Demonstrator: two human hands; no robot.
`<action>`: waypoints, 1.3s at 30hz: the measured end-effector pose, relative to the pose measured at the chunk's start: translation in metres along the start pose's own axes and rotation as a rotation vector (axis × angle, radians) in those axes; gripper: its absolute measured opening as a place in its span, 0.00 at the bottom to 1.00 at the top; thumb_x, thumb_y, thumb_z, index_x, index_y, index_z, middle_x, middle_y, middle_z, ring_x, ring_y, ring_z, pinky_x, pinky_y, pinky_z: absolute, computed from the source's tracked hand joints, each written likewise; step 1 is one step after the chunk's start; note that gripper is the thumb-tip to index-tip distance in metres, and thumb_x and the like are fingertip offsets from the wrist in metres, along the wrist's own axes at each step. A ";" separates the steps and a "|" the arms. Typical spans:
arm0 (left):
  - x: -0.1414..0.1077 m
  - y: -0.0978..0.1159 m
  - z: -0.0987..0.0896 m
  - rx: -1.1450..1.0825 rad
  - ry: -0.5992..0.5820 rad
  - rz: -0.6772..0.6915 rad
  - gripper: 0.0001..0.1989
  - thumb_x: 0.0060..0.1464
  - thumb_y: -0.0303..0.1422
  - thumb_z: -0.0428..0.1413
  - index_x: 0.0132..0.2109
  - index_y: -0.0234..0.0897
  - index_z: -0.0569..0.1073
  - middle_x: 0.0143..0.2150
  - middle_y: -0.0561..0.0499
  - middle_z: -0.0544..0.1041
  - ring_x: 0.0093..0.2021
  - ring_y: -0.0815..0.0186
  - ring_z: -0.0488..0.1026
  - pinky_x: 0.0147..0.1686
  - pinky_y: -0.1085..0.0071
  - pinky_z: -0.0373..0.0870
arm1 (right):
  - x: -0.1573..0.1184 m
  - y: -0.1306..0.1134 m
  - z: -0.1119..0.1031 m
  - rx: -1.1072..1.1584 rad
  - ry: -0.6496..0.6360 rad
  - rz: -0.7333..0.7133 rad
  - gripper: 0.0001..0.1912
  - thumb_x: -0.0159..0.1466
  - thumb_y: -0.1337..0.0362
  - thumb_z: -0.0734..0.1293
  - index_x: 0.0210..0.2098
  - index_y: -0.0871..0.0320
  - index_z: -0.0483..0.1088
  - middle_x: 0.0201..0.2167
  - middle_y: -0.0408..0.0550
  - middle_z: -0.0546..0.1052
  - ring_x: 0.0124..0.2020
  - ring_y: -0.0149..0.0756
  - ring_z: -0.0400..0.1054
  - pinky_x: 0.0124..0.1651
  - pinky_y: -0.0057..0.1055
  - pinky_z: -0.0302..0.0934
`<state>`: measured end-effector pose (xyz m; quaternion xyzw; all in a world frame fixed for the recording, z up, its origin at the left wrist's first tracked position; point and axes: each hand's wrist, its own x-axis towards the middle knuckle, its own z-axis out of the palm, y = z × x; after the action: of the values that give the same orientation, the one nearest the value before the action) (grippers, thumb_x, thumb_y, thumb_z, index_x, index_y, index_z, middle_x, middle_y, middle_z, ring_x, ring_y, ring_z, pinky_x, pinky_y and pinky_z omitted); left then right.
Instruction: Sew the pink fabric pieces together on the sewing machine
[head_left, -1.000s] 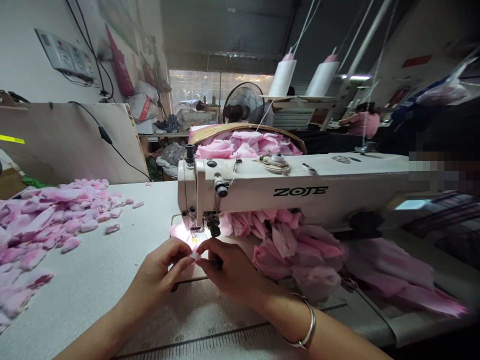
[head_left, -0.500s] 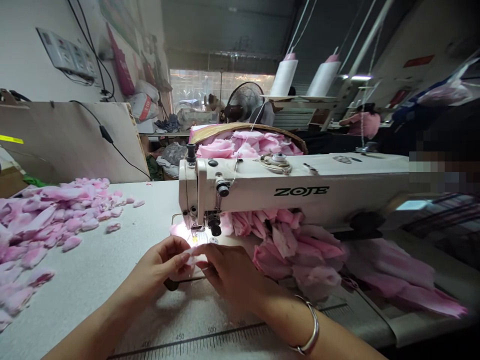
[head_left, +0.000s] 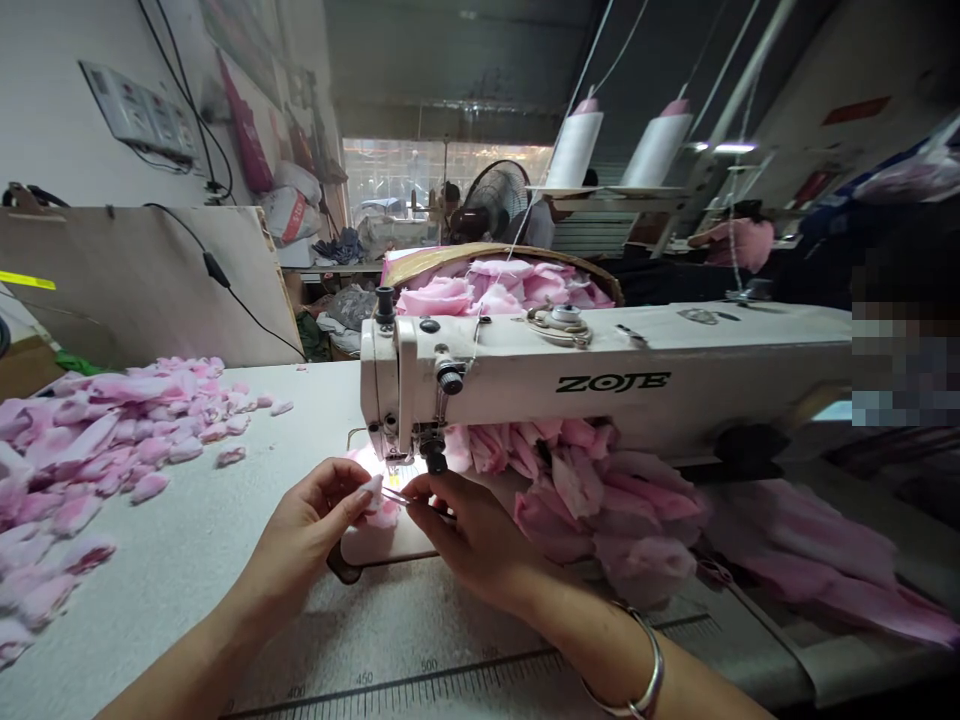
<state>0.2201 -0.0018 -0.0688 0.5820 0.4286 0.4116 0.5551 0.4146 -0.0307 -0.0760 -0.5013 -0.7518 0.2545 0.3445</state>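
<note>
1. Pinching a small pale-pink fabric petal [head_left: 373, 490] between thumb and forefinger, the left hand [head_left: 300, 520] is nearly closed, its other fingers curled in behind.
2. The petal sits just in front of the lit needle area of the white ZOJE sewing machine [head_left: 517, 375].
3. The right hand [head_left: 480, 530] is closed around a slim metal hand tool [head_left: 396, 496], whose tip points at the petal; I cannot tell whether the 2 touch.
4. Fingers cover much of the tool, so tweezers or thread snips is hard to say.
5. Below the left fingertips shows a pink scrap [head_left: 386, 517], partly hidden; whether it joins the petal is unclear.
6. Glare and the right hand obscure the needle and presser foot.
7. The machine arm hides part of the pink fabric bundle [head_left: 600, 500] behind it.
8. The left picture edge cuts off the petal pile [head_left: 135, 430]; both forearms run out at the bottom.
</note>
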 end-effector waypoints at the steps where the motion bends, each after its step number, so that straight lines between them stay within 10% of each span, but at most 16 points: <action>1: 0.000 -0.001 0.000 0.004 -0.008 0.004 0.12 0.53 0.41 0.59 0.39 0.39 0.71 0.36 0.54 0.72 0.34 0.70 0.70 0.36 0.74 0.67 | 0.000 0.000 0.000 0.006 -0.004 -0.004 0.09 0.68 0.61 0.58 0.41 0.54 0.69 0.40 0.45 0.75 0.41 0.35 0.67 0.40 0.30 0.59; 13: 0.000 -0.013 -0.002 0.234 -0.045 0.093 0.12 0.57 0.42 0.54 0.44 0.40 0.70 0.38 0.52 0.74 0.37 0.66 0.71 0.36 0.71 0.68 | 0.003 0.000 -0.001 -0.045 0.024 0.016 0.07 0.65 0.64 0.62 0.37 0.53 0.72 0.35 0.41 0.77 0.36 0.31 0.68 0.37 0.28 0.56; 21: 0.007 -0.003 -0.006 1.140 -0.014 0.716 0.08 0.62 0.33 0.48 0.45 0.40 0.70 0.46 0.47 0.73 0.49 0.59 0.67 0.49 0.61 0.63 | 0.005 0.009 -0.023 -0.194 -0.002 0.175 0.07 0.62 0.64 0.63 0.34 0.53 0.74 0.32 0.42 0.79 0.34 0.34 0.70 0.35 0.29 0.55; 28: 0.017 -0.008 0.009 1.527 -0.108 0.646 0.11 0.61 0.32 0.47 0.32 0.35 0.70 0.32 0.49 0.73 0.35 0.60 0.70 0.44 0.57 0.65 | 0.007 0.020 -0.028 -0.273 -0.090 0.284 0.08 0.61 0.60 0.63 0.35 0.53 0.74 0.31 0.43 0.78 0.32 0.33 0.69 0.31 0.28 0.52; 39: 0.019 -0.031 -0.010 1.457 -0.080 0.722 0.09 0.64 0.33 0.44 0.43 0.39 0.69 0.36 0.50 0.72 0.33 0.62 0.70 0.30 0.67 0.64 | 0.019 0.016 -0.024 -0.296 -0.116 0.329 0.05 0.57 0.61 0.65 0.31 0.51 0.74 0.29 0.40 0.78 0.29 0.32 0.67 0.27 0.29 0.47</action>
<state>0.2148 0.0203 -0.0991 0.9137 0.3547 0.1618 -0.1151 0.4377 -0.0062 -0.0673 -0.6467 -0.7078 0.2224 0.1770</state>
